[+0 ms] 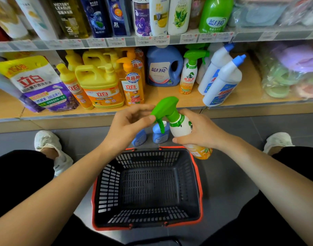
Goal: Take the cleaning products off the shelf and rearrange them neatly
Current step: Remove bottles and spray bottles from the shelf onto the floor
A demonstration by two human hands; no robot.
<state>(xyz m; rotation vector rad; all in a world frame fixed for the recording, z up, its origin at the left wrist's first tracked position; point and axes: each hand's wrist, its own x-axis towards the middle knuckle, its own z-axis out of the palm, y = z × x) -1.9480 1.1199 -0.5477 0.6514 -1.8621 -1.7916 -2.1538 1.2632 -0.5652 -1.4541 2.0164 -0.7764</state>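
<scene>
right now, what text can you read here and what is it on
"VICTORY LEAGUE": dark bottle, top shelf
"3X": navy bottle
"蓝月亮": green bottle and blue jug
"立白": pouch and yellow jug
"食品用": orange pump bottle
"水卫士": shelved spray bottle
Too blurred: price tags
Unreadable: label of held spray bottle in right hand

A spray bottle [181,125], white with a green trigger and orange base, tilts at centre frame, gripped by the right hand [201,133]. Yellow jugs [99,86], a blue jug [163,68] and white bottles [221,82] sit on the shelf [170,97] above.
</scene>
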